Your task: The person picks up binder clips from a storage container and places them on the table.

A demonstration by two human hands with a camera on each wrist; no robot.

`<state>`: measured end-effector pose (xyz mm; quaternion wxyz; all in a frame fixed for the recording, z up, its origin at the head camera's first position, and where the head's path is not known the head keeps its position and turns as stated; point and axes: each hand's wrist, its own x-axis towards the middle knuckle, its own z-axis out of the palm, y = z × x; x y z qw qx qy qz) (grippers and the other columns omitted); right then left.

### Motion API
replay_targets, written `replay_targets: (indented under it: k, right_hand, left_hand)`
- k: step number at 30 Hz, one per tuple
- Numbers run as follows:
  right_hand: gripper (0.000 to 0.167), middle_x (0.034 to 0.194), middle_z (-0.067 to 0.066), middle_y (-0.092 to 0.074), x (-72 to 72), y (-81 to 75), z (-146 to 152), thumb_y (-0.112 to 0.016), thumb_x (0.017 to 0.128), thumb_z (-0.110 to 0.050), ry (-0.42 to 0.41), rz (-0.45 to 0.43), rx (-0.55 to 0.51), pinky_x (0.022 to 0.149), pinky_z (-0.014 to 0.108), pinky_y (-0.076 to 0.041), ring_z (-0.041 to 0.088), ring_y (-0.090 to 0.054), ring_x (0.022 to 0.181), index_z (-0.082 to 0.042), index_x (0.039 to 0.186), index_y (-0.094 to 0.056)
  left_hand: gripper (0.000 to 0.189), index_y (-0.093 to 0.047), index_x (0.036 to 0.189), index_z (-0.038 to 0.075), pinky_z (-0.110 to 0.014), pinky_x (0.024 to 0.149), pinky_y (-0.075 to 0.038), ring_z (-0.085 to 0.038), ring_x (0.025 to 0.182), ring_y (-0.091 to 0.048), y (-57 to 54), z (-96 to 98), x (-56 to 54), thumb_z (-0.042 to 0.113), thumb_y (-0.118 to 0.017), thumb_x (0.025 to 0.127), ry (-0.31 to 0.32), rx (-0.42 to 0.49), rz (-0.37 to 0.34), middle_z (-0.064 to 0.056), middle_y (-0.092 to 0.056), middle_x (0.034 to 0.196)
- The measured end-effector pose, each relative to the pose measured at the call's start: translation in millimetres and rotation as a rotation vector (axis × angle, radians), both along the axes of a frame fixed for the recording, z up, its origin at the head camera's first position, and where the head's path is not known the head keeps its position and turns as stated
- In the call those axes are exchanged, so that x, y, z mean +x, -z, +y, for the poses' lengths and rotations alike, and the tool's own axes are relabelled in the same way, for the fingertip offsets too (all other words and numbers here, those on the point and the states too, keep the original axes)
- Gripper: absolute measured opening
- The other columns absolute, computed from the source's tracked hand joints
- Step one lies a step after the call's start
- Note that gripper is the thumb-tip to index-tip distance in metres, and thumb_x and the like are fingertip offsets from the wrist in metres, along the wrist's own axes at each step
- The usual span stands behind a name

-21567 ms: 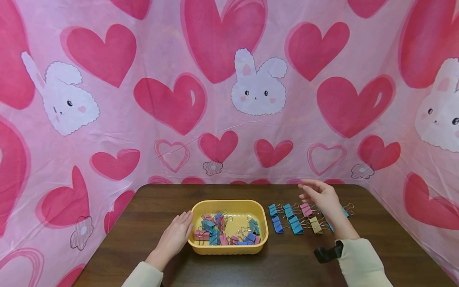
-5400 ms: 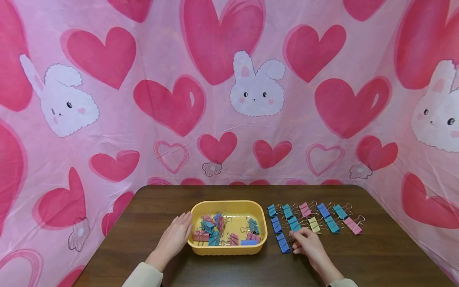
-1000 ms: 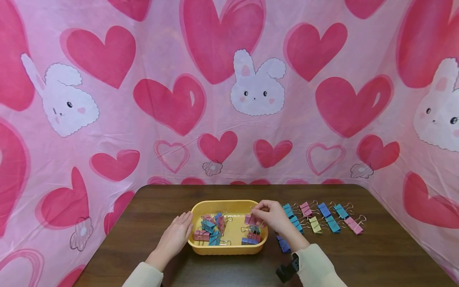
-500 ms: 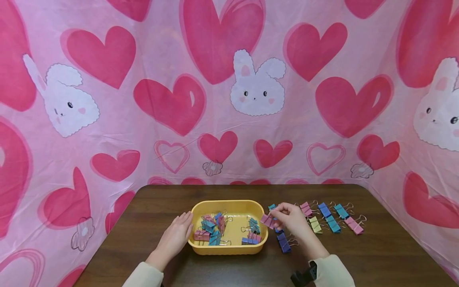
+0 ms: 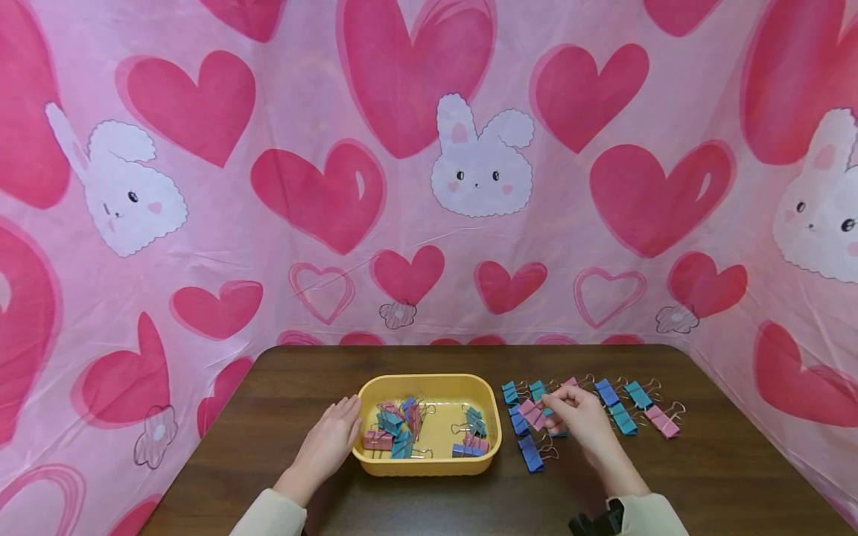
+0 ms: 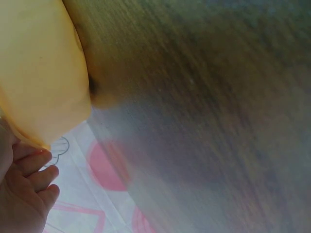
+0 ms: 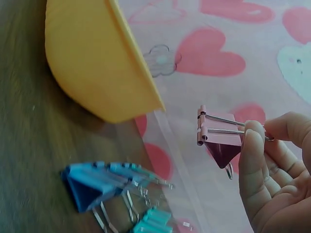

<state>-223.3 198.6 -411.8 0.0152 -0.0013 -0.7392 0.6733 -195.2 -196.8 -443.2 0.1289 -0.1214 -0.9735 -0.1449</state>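
My right hand (image 5: 586, 424) pinches a pink binder clip (image 5: 532, 414) by its wire handles. In the right wrist view the pink body (image 7: 221, 131) hangs in the air with thumb and fingers at the handle ends. Below it on the table lie rows of binder clips, among them a blue clip (image 5: 532, 453) at the front left; my hand covers part of the second row. My left hand (image 5: 326, 439) rests with extended fingers against the left rim of a yellow plastic tray (image 5: 429, 467). Inside are pink, teal and blue clips, such as a teal clip (image 5: 402, 444).
The dark wooden table (image 5: 268, 387) backs onto a pink curtain (image 5: 469, 298) printed with hearts and rabbits. To the right of my hand lie a teal clip (image 5: 625, 420) and a pink clip (image 5: 663, 421), handles pointing right.
Over the earlier frames the rows gained a pink clip at the right and a blue one in front. My right hand lifted another pink clip from the tray and carried it right. The left hand stayed.
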Motion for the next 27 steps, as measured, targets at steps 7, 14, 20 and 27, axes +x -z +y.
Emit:
replay_targets:
  k: [7,14,20,27]
  right_hand:
    - [0.017,0.072,0.007,-0.064,3.4,10.4,21,-0.058,0.091,-0.009,0.046,-0.020,-0.009,0.052,0.030,-0.054,0.017,-0.059,0.053,0.005,0.081,-0.055]
    - [0.018,0.078,0.008,-0.065,7.1,24.3,38,-0.056,0.091,-0.008,0.086,-0.027,0.011,0.052,0.029,-0.054,0.016,-0.060,0.054,0.006,0.081,-0.056]
    - [0.014,0.079,0.009,-0.065,11.3,39.5,43,-0.054,0.091,-0.005,0.098,-0.055,-0.010,0.053,0.029,-0.054,0.015,-0.059,0.055,0.005,0.081,-0.055]
    - [0.016,0.076,0.008,-0.063,12.4,52.5,44,-0.053,0.091,-0.003,0.118,-0.114,-0.017,0.054,0.030,-0.055,0.015,-0.060,0.055,0.004,0.077,-0.054]
  left_hand:
    - [0.041,-0.053,0.124,-0.006,-0.047,0.103,-0.029,-0.035,0.121,-0.043,0.1,0.1,-0.2,0.017,-0.057,0.091,0.001,0.002,-0.007,-0.020,-0.050,0.129]
    - [0.042,-0.053,0.125,-0.006,-0.047,0.104,-0.029,-0.036,0.122,-0.043,-0.3,-0.4,0.0,0.018,-0.057,0.091,0.001,0.005,-0.015,-0.020,-0.050,0.129]
    - [0.041,-0.053,0.124,-0.007,-0.047,0.103,-0.029,-0.036,0.121,-0.043,0.1,-0.9,0.6,0.017,-0.057,0.091,0.007,0.001,0.000,-0.021,-0.050,0.129]
    - [0.041,-0.054,0.124,-0.007,-0.047,0.104,-0.029,-0.036,0.121,-0.043,-0.3,-0.7,0.5,0.017,-0.057,0.091,0.007,-0.002,0.003,-0.021,-0.050,0.129]
